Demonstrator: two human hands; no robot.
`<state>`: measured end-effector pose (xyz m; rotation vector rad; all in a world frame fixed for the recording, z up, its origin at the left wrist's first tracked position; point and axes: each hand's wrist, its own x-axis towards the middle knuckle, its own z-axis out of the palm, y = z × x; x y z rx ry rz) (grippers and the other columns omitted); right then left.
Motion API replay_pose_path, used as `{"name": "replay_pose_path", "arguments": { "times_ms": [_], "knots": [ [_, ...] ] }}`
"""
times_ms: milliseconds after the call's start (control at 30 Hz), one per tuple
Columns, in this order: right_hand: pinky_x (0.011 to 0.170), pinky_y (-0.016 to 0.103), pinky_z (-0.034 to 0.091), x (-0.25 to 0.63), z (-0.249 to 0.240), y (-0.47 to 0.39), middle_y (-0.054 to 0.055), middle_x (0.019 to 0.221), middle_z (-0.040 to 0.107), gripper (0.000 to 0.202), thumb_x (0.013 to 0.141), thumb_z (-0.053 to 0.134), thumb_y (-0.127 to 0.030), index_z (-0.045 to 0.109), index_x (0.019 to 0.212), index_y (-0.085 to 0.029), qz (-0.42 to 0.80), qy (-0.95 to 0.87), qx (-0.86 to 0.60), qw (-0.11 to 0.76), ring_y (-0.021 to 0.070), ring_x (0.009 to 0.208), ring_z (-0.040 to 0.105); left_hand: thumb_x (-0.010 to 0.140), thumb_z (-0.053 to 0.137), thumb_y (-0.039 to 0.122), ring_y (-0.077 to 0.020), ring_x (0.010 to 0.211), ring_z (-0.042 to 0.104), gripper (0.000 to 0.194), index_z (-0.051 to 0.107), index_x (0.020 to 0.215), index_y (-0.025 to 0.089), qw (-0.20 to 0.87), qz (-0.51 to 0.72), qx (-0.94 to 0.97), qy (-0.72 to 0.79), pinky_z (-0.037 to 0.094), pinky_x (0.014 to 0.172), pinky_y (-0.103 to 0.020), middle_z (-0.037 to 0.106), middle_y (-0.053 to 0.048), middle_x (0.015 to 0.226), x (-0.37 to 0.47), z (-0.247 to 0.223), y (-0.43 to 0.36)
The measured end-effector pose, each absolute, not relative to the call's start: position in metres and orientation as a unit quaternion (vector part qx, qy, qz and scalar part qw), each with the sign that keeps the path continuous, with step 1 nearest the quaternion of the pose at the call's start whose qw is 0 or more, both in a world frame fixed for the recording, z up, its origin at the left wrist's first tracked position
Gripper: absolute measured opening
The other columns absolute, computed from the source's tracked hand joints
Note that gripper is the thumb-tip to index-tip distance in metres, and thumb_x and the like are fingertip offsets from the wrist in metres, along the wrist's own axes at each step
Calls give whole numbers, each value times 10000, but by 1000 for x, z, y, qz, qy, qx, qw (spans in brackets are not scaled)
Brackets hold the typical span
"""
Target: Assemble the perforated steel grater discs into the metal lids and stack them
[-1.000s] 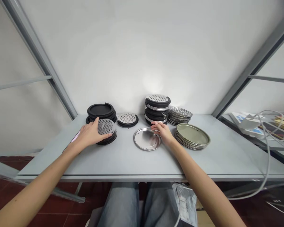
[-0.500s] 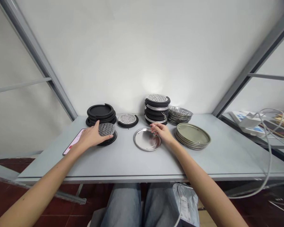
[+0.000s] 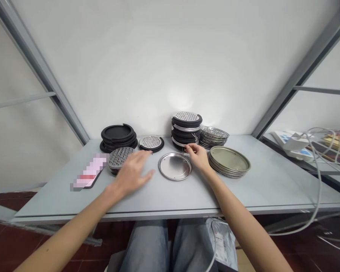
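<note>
One metal plate (image 3: 175,167) lies between your spread left grip (image 3: 132,172) and right grip (image 3: 197,156), apparently pinching a wire clip (image 3: 183,151): squeeze lightly.

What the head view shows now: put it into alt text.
A person's right grip pinches what looks like thin wire by a round silver plate on a gray table; the open left grip is near dark mesh discs.

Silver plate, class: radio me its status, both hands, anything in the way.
Left hand open, empty, near dark perforated disc. Right hand apparently pinching small wire piece. Silver plate flat on table. Tall stack close behind.
</note>
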<state>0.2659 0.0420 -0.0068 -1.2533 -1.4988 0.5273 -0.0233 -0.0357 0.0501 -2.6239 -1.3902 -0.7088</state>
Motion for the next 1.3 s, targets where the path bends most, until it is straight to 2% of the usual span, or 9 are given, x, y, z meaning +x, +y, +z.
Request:
{"name": "replay_pose_path", "arguments": {
  "times_ms": [133,233,367,500,733,900,1067,1167,1300],
  "knots": [
    [725,341,491,269,-13,42,88,908,722,261,857,493,-313,702,924,-172,116,-707,-545,435,224,799,650,755,604,600,-331,1391,263,905,240,1467,176,-56,-162,-909,-379,239,1134,-479,303,-152,1505,19,30,-21],
    [898,378,470,270,-18,43,97,1054,701,287,839,504,-241,694,1044,-175,95,-767,-512,375,248,1007,622,621,641,728,-369,1415,176,1147,176,1484,132,-113,-119,-898,-408,212,1133,-501,209,-207,1529,37,19,-1],
    [1000,410,422,271,-22,45,122,1157,660,335,828,528,-227,670,1125,-166,70,-811,-481,326,266,1146,563,548,646,783,-391,1423,113,1272,123,1494,113,-145,-111,-888,-422,186,1135,-510,148,-223,1541,42,5,10],
    [1004,437,416,268,-22,44,123,1126,674,314,820,548,-225,678,1102,-176,53,-819,-477,313,286,1160,555,586,634,771,-396,1421,113,1232,102,1499,138,-158,-141,-880,-424,187,1131,-522,160,-204,1542,36,-7,7],
    [913,408,466,259,-14,34,86,1023,698,221,818,581,-272,687,993,-187,124,-805,-478,328,260,991,619,539,706,723,-419,1369,232,1206,176,1483,192,-185,-184,-875,-408,248,1089,-546,295,-187,1476,25,-2,9],
    [944,419,454,255,-11,30,93,1071,687,267,863,549,-354,673,1028,-185,171,-806,-447,348,252,1028,612,607,677,707,-378,1338,304,1130,189,1484,186,-186,-216,-862,-419,281,1078,-514,358,-181,1429,18,4,12],
    [1039,485,380,253,0,20,108,1232,623,314,904,491,-401,666,1083,-211,192,-817,-369,399,265,1226,501,666,646,691,-371,1318,344,1019,257,1467,195,-187,-241,-847,-436,302,1059,-516,398,-178,1412,14,4,16],
    [981,484,442,249,9,11,107,1189,647,309,829,610,-417,674,1061,-224,204,-820,-320,429,280,1230,496,736,601,663,-355,1305,372,921,294,1450,169,-207,-272,-830,-440,314,1056,-499,411,-184,1414,15,3,18],
    [827,407,537,243,17,4,95,1022,708,205,792,669,-346,699,954,-223,188,-797,-302,489,252,1043,618,780,571,639,-362,1267,429,859,334,1427,125,-256,-304,-800,-450,350,1024,-500,463,-208,1371,16,-1,21]
  ]
}}
